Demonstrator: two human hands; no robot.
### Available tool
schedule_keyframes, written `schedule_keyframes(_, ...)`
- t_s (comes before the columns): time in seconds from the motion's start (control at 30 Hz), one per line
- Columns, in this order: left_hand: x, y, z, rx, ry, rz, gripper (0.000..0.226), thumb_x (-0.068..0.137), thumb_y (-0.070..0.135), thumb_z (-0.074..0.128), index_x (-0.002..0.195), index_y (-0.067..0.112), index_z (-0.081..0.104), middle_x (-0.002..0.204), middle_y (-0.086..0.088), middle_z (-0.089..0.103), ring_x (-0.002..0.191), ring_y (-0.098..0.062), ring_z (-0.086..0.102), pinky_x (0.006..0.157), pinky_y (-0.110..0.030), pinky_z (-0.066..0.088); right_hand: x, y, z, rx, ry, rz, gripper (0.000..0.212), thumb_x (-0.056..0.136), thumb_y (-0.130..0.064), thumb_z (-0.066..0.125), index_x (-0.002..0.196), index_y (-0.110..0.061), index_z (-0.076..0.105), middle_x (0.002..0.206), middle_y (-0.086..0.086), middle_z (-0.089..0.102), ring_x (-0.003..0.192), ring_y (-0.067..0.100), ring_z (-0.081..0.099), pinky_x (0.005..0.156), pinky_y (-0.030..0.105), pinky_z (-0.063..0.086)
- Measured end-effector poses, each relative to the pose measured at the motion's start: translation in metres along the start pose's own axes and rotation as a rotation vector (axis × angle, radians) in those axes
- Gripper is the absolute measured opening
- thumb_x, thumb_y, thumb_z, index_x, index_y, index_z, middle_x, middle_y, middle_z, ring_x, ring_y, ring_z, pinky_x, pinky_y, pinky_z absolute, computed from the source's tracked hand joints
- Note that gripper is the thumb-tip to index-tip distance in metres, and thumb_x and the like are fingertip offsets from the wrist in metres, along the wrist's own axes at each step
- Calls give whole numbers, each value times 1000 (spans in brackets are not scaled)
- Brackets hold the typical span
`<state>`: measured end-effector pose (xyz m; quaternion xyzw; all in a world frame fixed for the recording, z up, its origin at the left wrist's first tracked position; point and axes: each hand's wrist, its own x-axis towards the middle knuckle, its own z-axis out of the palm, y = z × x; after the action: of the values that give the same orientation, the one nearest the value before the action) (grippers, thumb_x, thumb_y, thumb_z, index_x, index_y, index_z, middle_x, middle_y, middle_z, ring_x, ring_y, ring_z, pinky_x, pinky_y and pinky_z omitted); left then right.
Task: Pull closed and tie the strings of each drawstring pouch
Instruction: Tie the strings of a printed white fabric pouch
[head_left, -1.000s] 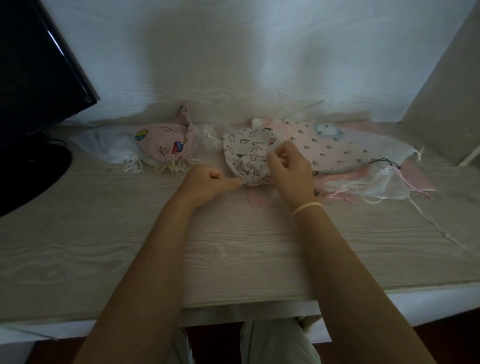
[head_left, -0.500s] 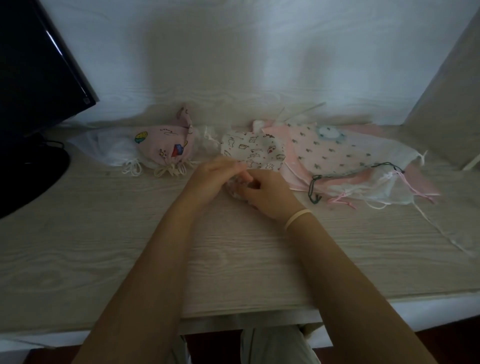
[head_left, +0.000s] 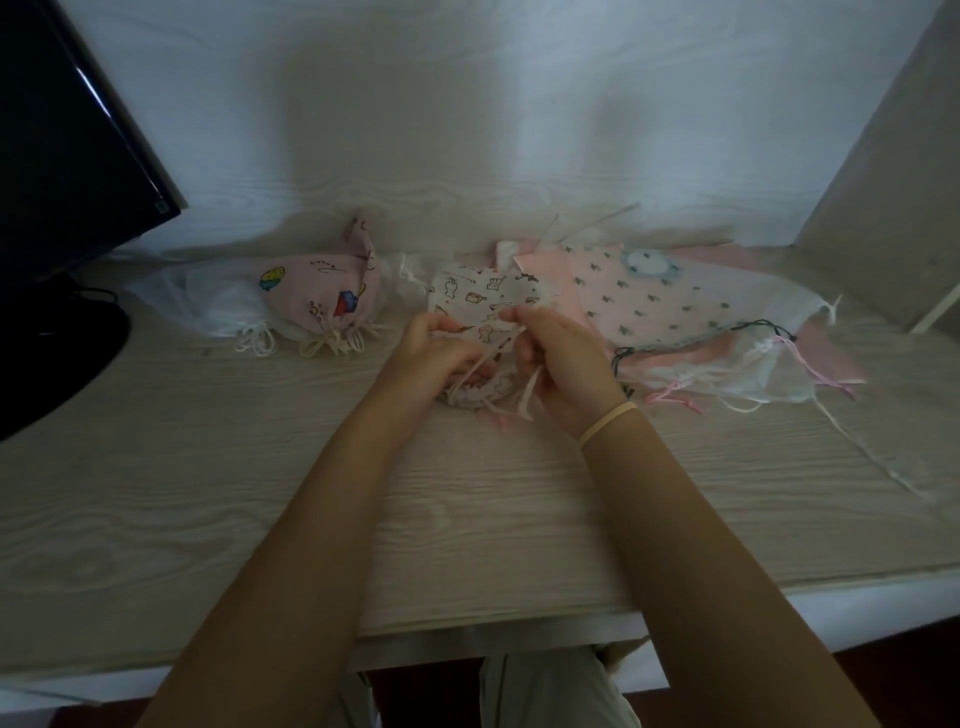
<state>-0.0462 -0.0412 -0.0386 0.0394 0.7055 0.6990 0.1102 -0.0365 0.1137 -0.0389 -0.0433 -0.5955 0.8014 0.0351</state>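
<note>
A white pouch with small cartoon prints (head_left: 480, 299) lies at the middle of the desk, its gathered mouth turned toward me. My left hand (head_left: 434, 356) and my right hand (head_left: 563, 361) meet over that mouth, each pinching a pale drawstring (head_left: 527, 400) whose loose ends hang down between them. To the left lie a pink printed pouch (head_left: 322, 299) and a sheer white pouch (head_left: 208, 304), both with knotted strings. On the right is a pile of flat pouches: a pink one with green dots (head_left: 660, 299) and a sheer one with pink strings (head_left: 737, 371).
A dark monitor (head_left: 57, 156) on a black round base (head_left: 57, 358) fills the left side. A grey panel (head_left: 893, 182) stands at the right. A loose white string (head_left: 862, 447) trails over the wood-grain desk (head_left: 260, 467). The white wall is close behind the pouches.
Both hands came together over the cartoon pouch's mouth, then drew slightly apart. The pouch slid toward me and its strings now hang loose between the hands.
</note>
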Motion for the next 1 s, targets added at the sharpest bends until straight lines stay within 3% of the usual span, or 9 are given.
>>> schedule_keyframes(0.13,-3,-4,-1,297,-45,118,17,79,15,78,92,25,73,86,4,76,86,-11,72,84,-29,55,1,-2,-3,143,34,-31,19,96,-20,55,100,-9,69,57,1,45,48,7,43,42,18,36)
schedule_keyframes(0.3,-4,-2,-3,295,72,210,12,86,29,73,93,21,78,84,9,76,83,-3,71,75,-16,52,1,-3,-9,-150,95,-104,20,94,-28,58,96,-17,75,60,1,48,50,9,41,42,20,31)
schedule_keyframes(0.4,-4,1,-5,254,131,205,15,85,33,73,89,20,78,81,7,76,74,-3,69,71,-19,50,-1,-4,-4,-260,80,-125,18,93,-28,59,91,-19,75,58,2,50,46,8,41,38,17,31)
schedule_keyframes(0.5,-4,2,-6,153,40,182,17,90,29,66,93,17,77,82,-1,75,48,-9,49,52,-19,39,0,-1,-3,-296,73,-102,18,94,-27,59,90,-18,74,60,5,51,45,6,43,39,15,32)
schedule_keyframes(0.63,-1,-3,-9,151,-83,93,20,95,26,61,94,14,76,65,-4,65,44,-13,41,44,-20,31,4,2,-6,-570,146,-144,31,89,-40,63,75,-12,61,61,1,55,51,9,48,51,25,40)
schedule_keyframes(0.77,-1,-5,-1,167,-31,42,20,93,27,63,88,12,75,57,-2,60,43,-12,45,44,-22,34,-8,-10,-15,-948,-127,-131,47,70,-53,78,66,-14,51,56,-1,55,49,6,47,51,23,39)
schedule_keyframes(0.87,1,-3,1,118,27,52,21,95,25,60,89,13,76,60,-2,61,46,-12,47,46,-22,36,-9,-14,-13,-1189,-266,-73,40,66,-39,84,70,-10,57,59,-4,63,51,5,54,56,21,46)
schedule_keyframes(0.93,3,-2,-1,99,114,110,19,94,24,61,86,16,77,61,0,62,51,-9,50,53,-20,39,-4,-11,-8,-1181,-287,-107,29,70,-22,82,81,-7,59,68,1,66,59,15,62,61,31,54)
schedule_keyframes(1.0,3,-2,-4,84,193,183,18,94,23,62,86,18,77,62,2,64,58,-4,54,62,-19,42,-2,-7,-4,-1151,-280,-132,21,74,-8,74,87,-8,58,80,5,64,68,24,64,61,28,55)
